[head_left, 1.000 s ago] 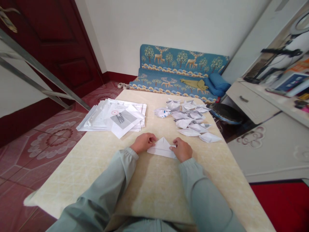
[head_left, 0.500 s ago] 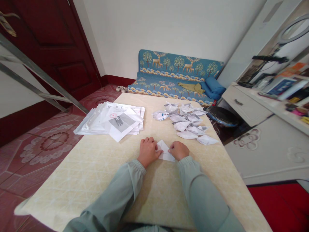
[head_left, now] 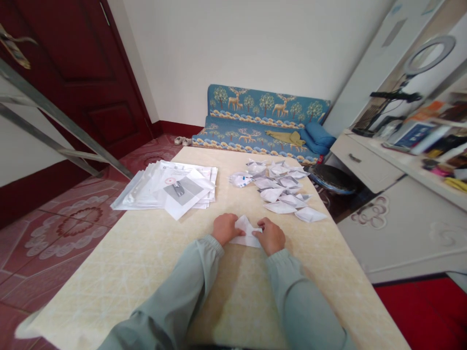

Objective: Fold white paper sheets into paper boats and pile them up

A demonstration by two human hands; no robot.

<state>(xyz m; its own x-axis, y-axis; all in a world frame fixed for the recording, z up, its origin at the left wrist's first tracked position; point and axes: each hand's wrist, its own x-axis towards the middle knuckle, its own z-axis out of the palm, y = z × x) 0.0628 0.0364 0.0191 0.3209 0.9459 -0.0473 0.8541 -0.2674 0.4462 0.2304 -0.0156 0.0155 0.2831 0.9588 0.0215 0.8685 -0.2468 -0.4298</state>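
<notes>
Between my hands, low over the near middle of the table, is a folded sheet of white paper (head_left: 246, 239) with a peak at its top. My left hand (head_left: 226, 229) grips its left side, thumb on the front face and fingers behind. On the right edge, my right hand (head_left: 271, 235) pinches the paper between thumb and curled fingers. Beyond my right hand lie several folded paper boats (head_left: 280, 207) in a cluster. A stack of papers (head_left: 146, 187) sits at the table's left, with a printed sheet (head_left: 188, 192) turned askew on top.
A yellow patterned cloth covers the table (head_left: 146, 272). Behind it stands a blue sofa (head_left: 251, 127) with deer and trees. A metal ladder (head_left: 65, 119) leans at the left near a dark red door (head_left: 95, 73). At right are a round stool (head_left: 332, 179) and a cluttered cabinet (head_left: 394, 214).
Both hands have shifted their hold on the paper; the right fingers now curl behind its edge. The paper's pointed top has lifted and bent. The camera view has tilted slightly.
</notes>
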